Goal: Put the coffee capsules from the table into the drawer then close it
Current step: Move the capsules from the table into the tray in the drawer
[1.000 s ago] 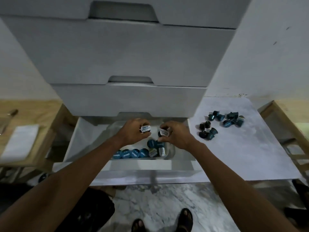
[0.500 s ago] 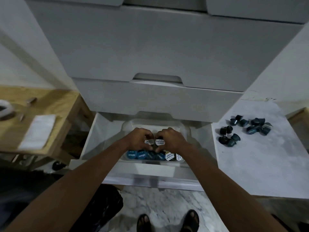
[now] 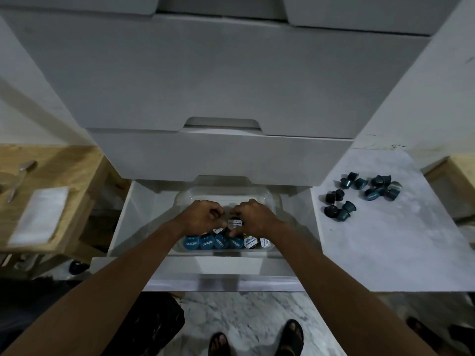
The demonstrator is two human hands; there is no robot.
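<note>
The bottom drawer (image 3: 133, 219) stands pulled out, with a clear plastic tray (image 3: 267, 194) inside it. A row of blue and white-lidded capsules (image 3: 218, 243) lines the tray's near side. Both hands are low inside the tray, close together. My right hand (image 3: 253, 218) pinches a white-lidded capsule (image 3: 235, 223) just above the row. My left hand (image 3: 203, 217) has curled fingers resting on another white-lidded capsule (image 3: 218, 230). Several dark blue capsules (image 3: 359, 195) lie loose on the white table (image 3: 385, 247) at the right.
Two closed white drawers (image 3: 221, 155) overhang the open one from above. A wooden shelf (image 3: 64, 181) with a white pad and metal tools sits at the left. My sandalled feet (image 3: 257, 340) stand on the marble floor below the drawer front.
Both hands have sunk from above the tray down onto the capsule row, and the camera has shifted, bringing the drawer nearer the middle of view.
</note>
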